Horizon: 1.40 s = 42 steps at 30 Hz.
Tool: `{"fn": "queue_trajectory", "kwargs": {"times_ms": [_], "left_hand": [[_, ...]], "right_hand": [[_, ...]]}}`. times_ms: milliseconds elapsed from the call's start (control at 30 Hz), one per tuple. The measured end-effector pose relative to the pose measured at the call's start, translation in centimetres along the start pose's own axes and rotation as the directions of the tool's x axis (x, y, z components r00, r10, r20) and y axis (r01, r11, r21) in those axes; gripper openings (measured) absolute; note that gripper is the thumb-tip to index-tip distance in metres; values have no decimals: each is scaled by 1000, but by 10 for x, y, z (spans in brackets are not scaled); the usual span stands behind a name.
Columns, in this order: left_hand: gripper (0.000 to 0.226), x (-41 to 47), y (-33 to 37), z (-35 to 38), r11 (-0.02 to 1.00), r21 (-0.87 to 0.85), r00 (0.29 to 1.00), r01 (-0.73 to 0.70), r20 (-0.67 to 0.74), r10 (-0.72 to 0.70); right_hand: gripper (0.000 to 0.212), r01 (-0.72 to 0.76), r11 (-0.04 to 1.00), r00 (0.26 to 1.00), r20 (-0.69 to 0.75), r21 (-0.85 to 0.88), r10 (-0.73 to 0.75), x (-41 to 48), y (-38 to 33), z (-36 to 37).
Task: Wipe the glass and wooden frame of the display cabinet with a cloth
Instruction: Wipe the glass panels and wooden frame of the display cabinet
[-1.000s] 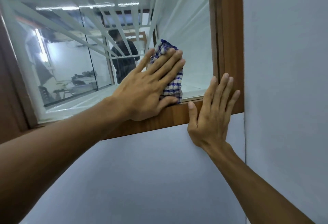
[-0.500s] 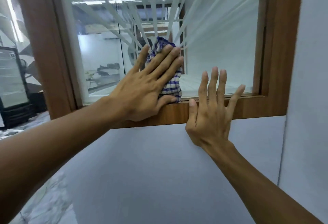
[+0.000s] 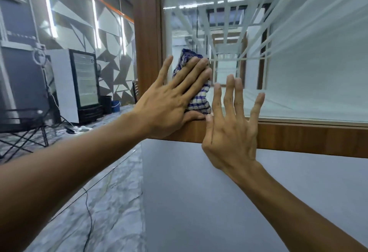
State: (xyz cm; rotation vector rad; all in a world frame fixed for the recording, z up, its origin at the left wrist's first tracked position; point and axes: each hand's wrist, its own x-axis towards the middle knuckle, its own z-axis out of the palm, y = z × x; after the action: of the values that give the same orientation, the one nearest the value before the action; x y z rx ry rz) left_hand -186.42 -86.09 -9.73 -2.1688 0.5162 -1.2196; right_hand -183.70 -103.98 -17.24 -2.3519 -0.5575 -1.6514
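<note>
Display cabinet glass (image 3: 298, 84), set in a wooden frame (image 3: 308, 138) above a grey panel (image 3: 219, 202). A blue-and-white checked cloth (image 3: 197, 100), bunched, is pressed flat against the lower left corner of the pane by the left hand (image 3: 171, 100), fingers extended over it, thumb laid along the bottom rail. The right hand (image 3: 231, 130) is placed just beside it, empty, fingers spread, palm across the rail, fingertips on the glass. A glass-door fridge (image 3: 83, 84) is seen at far left.
</note>
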Motion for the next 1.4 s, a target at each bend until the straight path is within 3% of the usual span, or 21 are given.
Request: {"fn": "queue_trajectory", "kwargs": {"times_ms": [200, 433, 633, 767, 900, 1000, 1133, 1267, 1400], "left_hand": [[86, -23, -29, -1, 998, 58, 998, 30, 55, -33], [83, -16, -11, -3, 1000, 1, 999, 24, 26, -24], [84, -29, -11, -5, 981, -95, 986, 168, 30, -166], [80, -3, 42, 4, 851, -332, 891, 406, -64, -450], [78, 28, 58, 19, 736, -474, 760, 484, -188, -622], [77, 57, 38, 16, 757, -476, 742, 447, -276, -611], [77, 75, 24, 12, 764, -472, 738, 440, -295, -607], [76, 48, 38, 25, 830, -411, 809, 378, -289, -512], [74, 67, 24, 16, 815, -408, 776, 411, -312, -548]], "right_hand": [[71, 27, 998, 1000, -6, 60, -27, 3, -8, 1], [71, 50, 997, 998, 32, 60, -52, 8, -9, 0], [75, 65, 997, 998, 9, 50, -66, 11, -2, -2], [70, 88, 992, 994, -68, 88, -83, 19, -3, 2], [72, 146, 988, 986, -87, 50, -141, 26, 10, 4], [72, 194, 981, 976, -94, -15, -195, 54, 23, -3], [60, 110, 992, 980, -163, -60, -118, 102, 34, -15], [62, 233, 963, 958, -136, -136, -251, 98, 36, -8], [59, 297, 938, 941, -113, -179, -320, 127, 37, -17]]}}
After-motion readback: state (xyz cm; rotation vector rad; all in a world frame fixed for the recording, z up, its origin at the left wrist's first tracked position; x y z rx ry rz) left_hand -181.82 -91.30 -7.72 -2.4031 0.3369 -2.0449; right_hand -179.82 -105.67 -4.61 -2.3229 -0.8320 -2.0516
